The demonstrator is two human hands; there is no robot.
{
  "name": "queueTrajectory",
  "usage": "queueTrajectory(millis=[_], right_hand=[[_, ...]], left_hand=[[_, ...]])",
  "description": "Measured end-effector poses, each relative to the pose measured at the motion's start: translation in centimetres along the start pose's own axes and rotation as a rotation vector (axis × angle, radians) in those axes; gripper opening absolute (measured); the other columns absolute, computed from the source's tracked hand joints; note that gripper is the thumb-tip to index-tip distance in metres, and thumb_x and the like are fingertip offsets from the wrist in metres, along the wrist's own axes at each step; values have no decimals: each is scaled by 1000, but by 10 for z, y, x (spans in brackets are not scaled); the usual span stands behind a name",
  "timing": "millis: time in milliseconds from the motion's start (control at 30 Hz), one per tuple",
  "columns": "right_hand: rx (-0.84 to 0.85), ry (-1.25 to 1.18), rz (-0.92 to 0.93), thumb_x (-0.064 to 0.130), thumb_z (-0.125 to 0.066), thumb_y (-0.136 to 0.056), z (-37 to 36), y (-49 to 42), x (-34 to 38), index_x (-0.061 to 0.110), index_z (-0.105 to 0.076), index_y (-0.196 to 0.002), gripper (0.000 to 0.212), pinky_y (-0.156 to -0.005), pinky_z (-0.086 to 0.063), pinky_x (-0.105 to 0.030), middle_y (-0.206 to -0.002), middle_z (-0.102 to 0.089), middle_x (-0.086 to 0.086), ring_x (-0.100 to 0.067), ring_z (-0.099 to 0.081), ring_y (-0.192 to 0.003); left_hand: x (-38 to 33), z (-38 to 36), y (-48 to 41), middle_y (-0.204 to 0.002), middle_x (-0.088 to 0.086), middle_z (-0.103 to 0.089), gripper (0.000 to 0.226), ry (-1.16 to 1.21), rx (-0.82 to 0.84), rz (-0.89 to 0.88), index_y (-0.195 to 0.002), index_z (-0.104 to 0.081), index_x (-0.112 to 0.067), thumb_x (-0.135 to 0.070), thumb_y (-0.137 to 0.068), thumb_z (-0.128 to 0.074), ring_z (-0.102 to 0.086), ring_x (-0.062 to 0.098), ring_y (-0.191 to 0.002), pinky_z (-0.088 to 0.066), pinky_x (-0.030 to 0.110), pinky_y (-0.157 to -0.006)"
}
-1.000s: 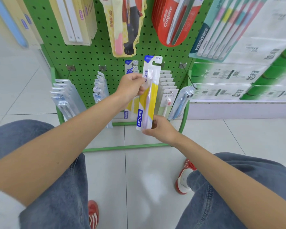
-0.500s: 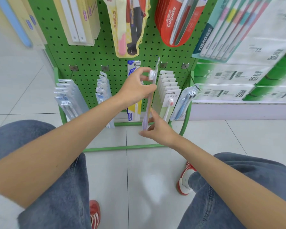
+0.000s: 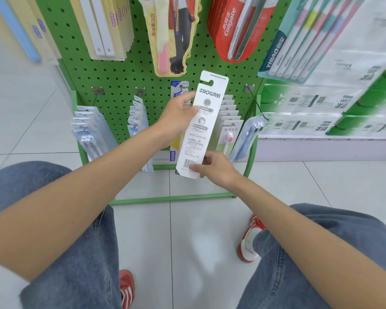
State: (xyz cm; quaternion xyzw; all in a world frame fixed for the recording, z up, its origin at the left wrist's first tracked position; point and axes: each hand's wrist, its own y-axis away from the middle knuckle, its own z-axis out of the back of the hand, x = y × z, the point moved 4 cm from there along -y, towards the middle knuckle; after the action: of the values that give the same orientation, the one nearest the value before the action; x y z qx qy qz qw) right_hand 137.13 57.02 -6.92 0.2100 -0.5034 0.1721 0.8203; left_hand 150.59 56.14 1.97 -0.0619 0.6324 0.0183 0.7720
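Note:
A long FROG toothbrush pack (image 3: pixel 204 121) is held upright in front of the green pegboard rack (image 3: pixel 118 81), its white printed back with a barcode facing me. My left hand (image 3: pixel 178 118) grips its upper left edge, thumb on the card. My right hand (image 3: pixel 216 167) pinches the bottom corner by the barcode. The toothbrush itself is hidden behind the card.
More toothbrush packs hang on hooks: clear ones (image 3: pixel 87 128) at left, blue-white ones (image 3: pixel 138 117), white cards (image 3: pixel 228 121) behind the held pack, a red Colgate pack (image 3: pixel 234 30) above. Tissue packs (image 3: pixel 334 108) fill the shelf at right. My knees and red shoes (image 3: pixel 247 244) are on the tiled floor.
Both hands have turned the pack around: its yellow front showed first, then its thin edge, and now its white back faces me.

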Motion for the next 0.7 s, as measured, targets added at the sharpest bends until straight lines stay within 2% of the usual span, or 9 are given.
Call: queueTrajectory(millis=[100, 233, 333, 467, 700], right_hand=[[-31, -15, 3, 9, -64, -93, 6, -3, 7, 12, -66, -113, 21, -52, -43, -11, -96, -72, 0, 4, -57, -54], [-170, -126, 8, 12, -61, -95, 30, -6, 28, 11, -62, -99, 4, -52, -44, -16, -78, -66, 2, -5, -58, -54], [-252, -209, 21, 14, -59, -96, 47, -9, 39, 9, -61, -96, 6, -56, -44, -20, -79, -66, -1, -10, -57, -59], [-325, -259, 48, 14, -56, -96, 63, -12, 49, 15, -62, -81, 16, -61, -47, -23, -84, -70, -3, -11, -61, -65], [-380, -423, 48, 23, -49, -101, 69, -12, 57, 14, -65, -81, 27, -58, -45, -23, -66, -66, 4, -11, -55, -58]], left_hand=[[4, 0, -2, -95, -3, -73, 38, 37, 4, 62, -111, -60, -36, -3, -102, -43, -72, 14, -84, -60, 40, -79], [12, -2, -2, -102, 2, -71, 35, 14, 25, 128, -114, -59, -32, -4, -102, -43, -71, 21, -95, -58, 43, -84], [16, -5, 0, -102, 2, -72, 33, 5, 56, 159, -118, -60, -29, -5, -102, -43, -70, 21, -94, -58, 41, -83], [18, -7, 1, -109, 2, -73, 37, -10, 99, 186, -123, -60, -30, -6, -102, -43, -71, 18, -92, -57, 36, -77], [20, -10, 4, -114, 5, -71, 40, -10, 138, 212, -129, -59, -28, -6, -102, -42, -70, 21, -99, -57, 38, -84]])
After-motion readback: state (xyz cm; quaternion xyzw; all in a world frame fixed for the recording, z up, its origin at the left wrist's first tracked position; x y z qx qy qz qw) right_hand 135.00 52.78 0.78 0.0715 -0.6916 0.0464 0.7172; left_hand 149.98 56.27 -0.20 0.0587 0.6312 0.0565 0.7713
